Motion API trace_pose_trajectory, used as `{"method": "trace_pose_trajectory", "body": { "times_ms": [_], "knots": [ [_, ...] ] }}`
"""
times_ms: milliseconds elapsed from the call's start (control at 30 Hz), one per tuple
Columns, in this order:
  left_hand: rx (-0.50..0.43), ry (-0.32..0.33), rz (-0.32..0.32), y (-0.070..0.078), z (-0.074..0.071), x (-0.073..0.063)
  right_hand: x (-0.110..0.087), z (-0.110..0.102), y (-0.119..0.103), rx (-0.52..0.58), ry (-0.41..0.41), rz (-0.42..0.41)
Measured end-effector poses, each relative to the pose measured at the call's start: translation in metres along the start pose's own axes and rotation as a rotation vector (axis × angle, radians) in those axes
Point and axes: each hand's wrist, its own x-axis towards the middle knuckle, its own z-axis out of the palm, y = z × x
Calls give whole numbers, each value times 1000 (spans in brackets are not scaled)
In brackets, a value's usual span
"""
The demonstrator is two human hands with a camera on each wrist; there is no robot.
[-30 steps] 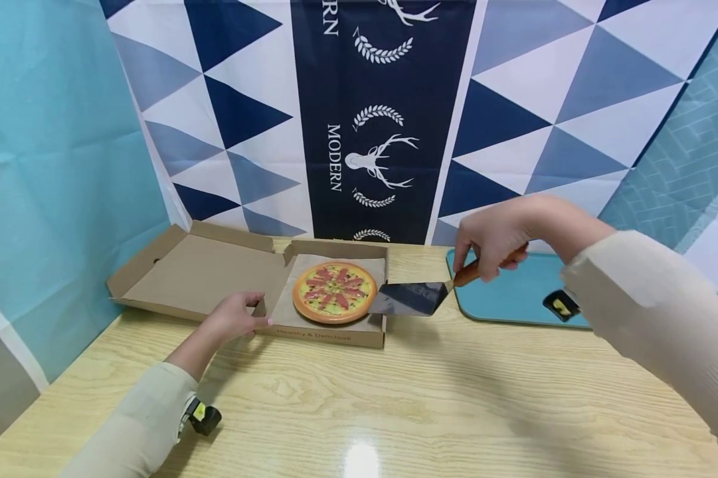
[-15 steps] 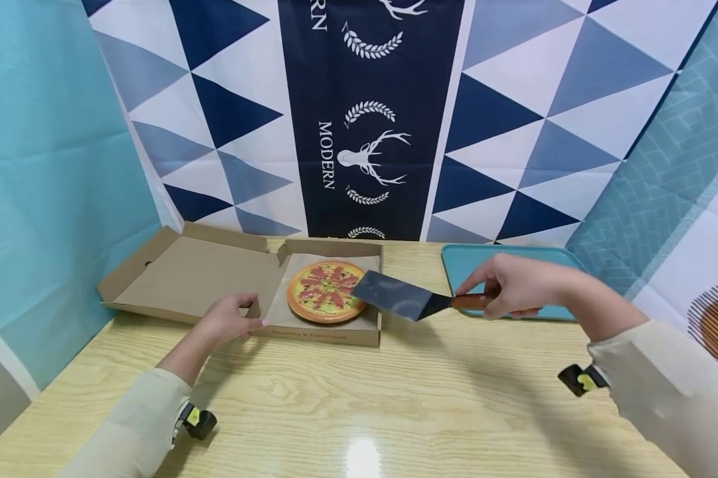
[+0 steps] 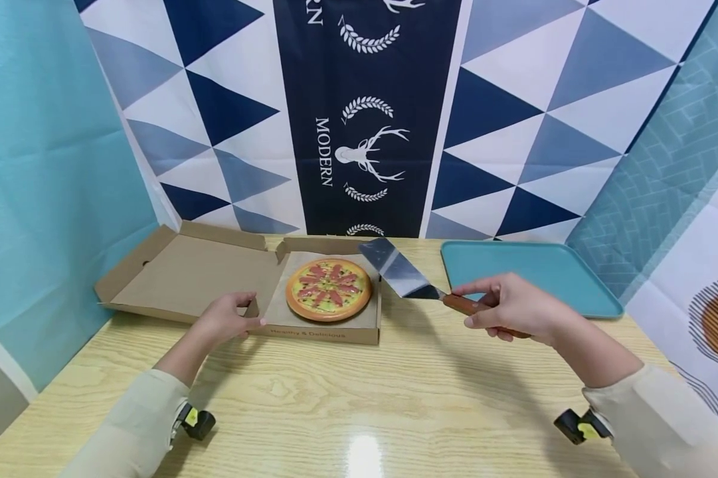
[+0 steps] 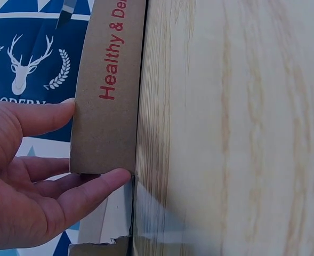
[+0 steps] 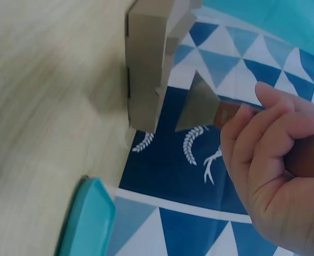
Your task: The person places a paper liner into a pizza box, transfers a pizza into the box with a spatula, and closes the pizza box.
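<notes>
A small round pizza lies on paper in the right half of an opened cardboard pizza box. At the box's front left corner, my left hand holds the wall; in the left wrist view the thumb is at its upper edge and the fingers reach round the end below the red lettering. My right hand grips the wooden handle of a spatula. Its flat metal blade is raised, bare, and overlaps the box's back right corner in the head view. The right wrist view shows the fingers wrapped round the handle.
A turquoise tray lies on the wooden table behind my right hand. The box's lid is folded out flat to the left. Patterned cloth hangs close behind the box and tray.
The spatula's blade has swung away from the pizza's right edge to the back right of the box. My right hand has come nearer and to the right. The left hand stays put.
</notes>
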Motion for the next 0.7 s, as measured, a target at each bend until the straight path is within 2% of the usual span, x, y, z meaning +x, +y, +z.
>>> {"method": "trace_pose_trajectory", "body": {
  "times_ms": [233,467,700],
  "knots": [
    [-5,1,1,-1,1,1,-13,8,6,103,51,40],
    [-3,6,-2,-1,2,1,-24,11,16,156,114,74],
    [5,4,-10,1,0,-1,-30,4,35,101,181,110]
  ]
}}
